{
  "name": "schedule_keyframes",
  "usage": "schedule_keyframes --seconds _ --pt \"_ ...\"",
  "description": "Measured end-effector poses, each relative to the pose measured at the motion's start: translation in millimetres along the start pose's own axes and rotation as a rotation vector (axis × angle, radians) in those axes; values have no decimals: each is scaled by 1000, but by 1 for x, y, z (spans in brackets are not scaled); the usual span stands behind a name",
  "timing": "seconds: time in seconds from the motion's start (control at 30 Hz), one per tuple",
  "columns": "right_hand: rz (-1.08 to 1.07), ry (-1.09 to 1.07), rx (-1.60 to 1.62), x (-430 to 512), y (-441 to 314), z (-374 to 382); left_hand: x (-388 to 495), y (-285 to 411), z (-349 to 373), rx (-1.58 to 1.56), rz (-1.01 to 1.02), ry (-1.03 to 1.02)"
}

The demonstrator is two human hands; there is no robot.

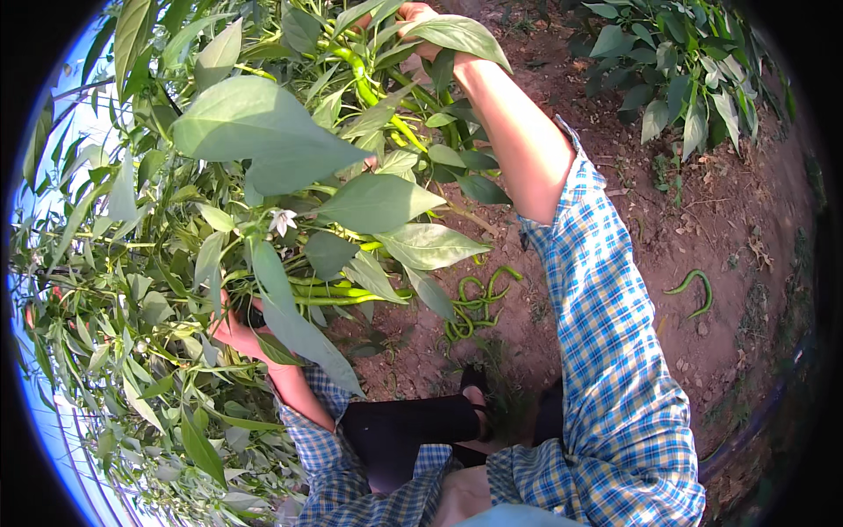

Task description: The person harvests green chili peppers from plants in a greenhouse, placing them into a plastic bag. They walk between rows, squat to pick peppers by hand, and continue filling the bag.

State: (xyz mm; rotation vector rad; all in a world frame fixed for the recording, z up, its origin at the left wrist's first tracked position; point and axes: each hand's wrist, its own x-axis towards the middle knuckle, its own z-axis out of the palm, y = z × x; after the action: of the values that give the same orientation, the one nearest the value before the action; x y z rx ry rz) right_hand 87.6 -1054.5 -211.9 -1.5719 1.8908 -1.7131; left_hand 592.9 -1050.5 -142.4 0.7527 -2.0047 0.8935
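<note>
My right hand (421, 26) reaches into the top of a pepper plant (303, 138), partly covered by leaves. Long green chili peppers (361, 76) hang just left of it; whether its fingers grip one is hidden. On the left, my left hand (236, 329) is low among the foliage, with leaves across part of it. A bunch of long green peppers (339, 293) extends sideways from this hand, which is closed around their near ends. A white flower (282, 221) blooms between the two hands.
Several curled green peppers (477, 303) lie in a pile on the bare soil (619, 263). Another single pepper (695, 290) lies farther right. A second leafy pepper plant (685, 72) stands at the upper right. My dark-shod foot (475, 388) is near the pile.
</note>
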Motion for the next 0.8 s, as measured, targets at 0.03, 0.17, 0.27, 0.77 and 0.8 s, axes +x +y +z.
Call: schedule_keyframes --seconds 0.03,0.17,0.27,0.77,0.8 --pt "-7 1 6 4 -2 5 -1 -3 1 -23 -46 -40" --pt "-38 11 13 24 -7 9 1 16 2 -76 -93 19" --pt "-51 17 27 28 -13 14 -3 3 -7 -151 -15 -26" --pt "-28 -16 13 10 -26 18 -8 -3 -4 94 124 17" --pt "-25 -14 11 8 -26 16 -8 -1 -3 125 146 27"
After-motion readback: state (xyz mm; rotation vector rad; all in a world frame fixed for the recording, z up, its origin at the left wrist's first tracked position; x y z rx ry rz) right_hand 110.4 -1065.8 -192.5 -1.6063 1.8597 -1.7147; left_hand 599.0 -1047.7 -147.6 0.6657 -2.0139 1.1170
